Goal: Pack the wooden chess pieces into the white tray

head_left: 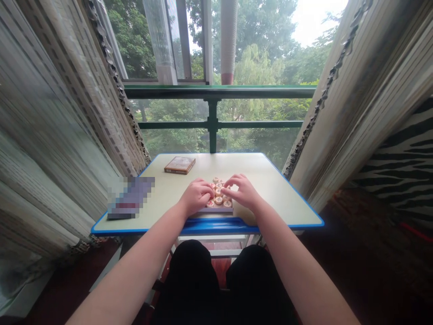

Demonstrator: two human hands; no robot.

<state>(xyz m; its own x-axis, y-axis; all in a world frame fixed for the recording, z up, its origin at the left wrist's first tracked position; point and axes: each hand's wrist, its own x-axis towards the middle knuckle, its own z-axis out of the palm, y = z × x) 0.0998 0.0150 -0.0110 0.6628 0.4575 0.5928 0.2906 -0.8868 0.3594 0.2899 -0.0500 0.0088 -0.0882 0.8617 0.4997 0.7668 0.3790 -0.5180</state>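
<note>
Round wooden Chinese chess pieces [218,200] with red and dark characters lie in a shallow pale box [216,209] near the table's front edge. My left hand [198,196] rests over the box's left side, its fingers curled together at the pieces. What lies under those fingertips is hidden. From the right, my right hand [244,192] reaches over the box, thumb and index finger bent towards each other at a piece in the upper middle. A few more pieces [215,179] show just beyond the box.
The pale table [270,194] has a blue rim. A flat brown box [180,165] lies at its back left, and a blurred-out dark item [131,198] at the left edge. Curtains hang on both sides. Beyond the table runs a green railing [216,92] before a window.
</note>
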